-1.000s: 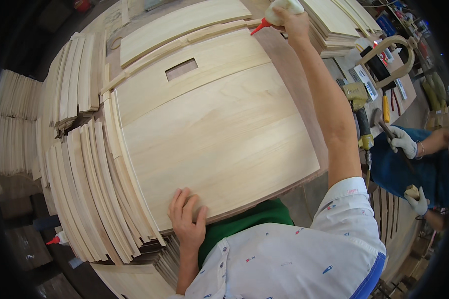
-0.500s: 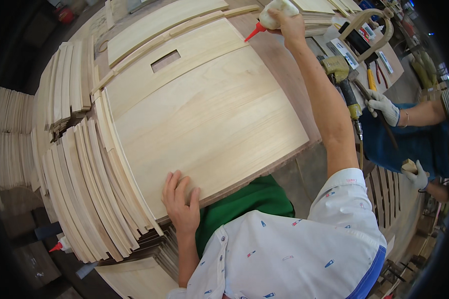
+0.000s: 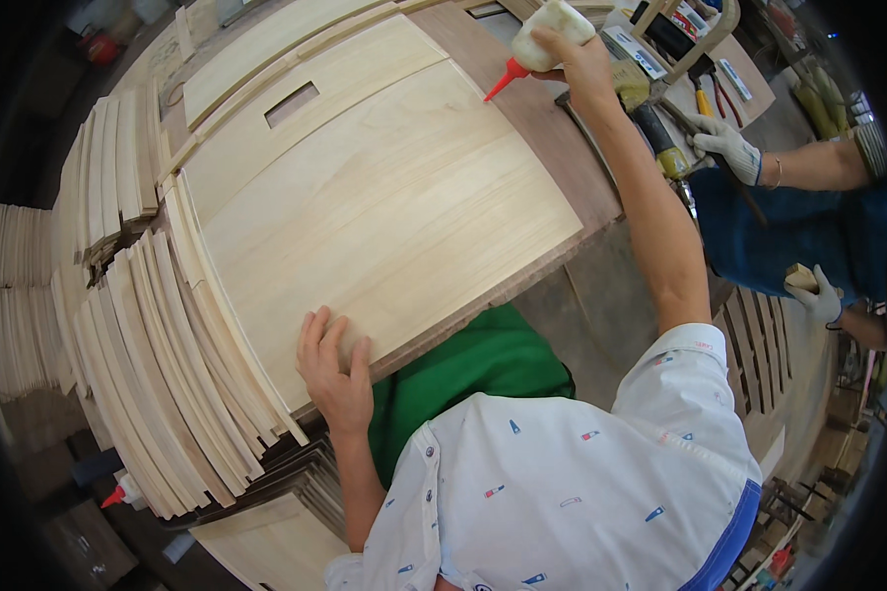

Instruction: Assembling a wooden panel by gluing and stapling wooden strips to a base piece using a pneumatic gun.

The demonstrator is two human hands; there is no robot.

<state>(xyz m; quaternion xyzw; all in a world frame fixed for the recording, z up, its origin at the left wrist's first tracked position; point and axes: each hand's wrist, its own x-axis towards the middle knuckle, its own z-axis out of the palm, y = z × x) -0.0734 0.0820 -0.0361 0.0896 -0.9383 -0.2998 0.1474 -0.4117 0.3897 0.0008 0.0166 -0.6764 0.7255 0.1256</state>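
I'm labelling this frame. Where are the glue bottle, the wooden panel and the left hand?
glue bottle (image 3: 550, 34): head view, on its pale body.
wooden panel (image 3: 384, 217): head view, on its bare middle.
left hand (image 3: 335, 369): head view, on its back.

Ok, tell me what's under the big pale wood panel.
A darker brown board shows past the panel's right and near edges. The left hand rests on the near corner. Anything below the board is covered.

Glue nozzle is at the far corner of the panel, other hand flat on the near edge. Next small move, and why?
Probably tip the glue bottle down until its red nozzle meets the wood panel; the tip hovers just above the far corner. The right hand grips the bottle, and the left hand pins the near edge.
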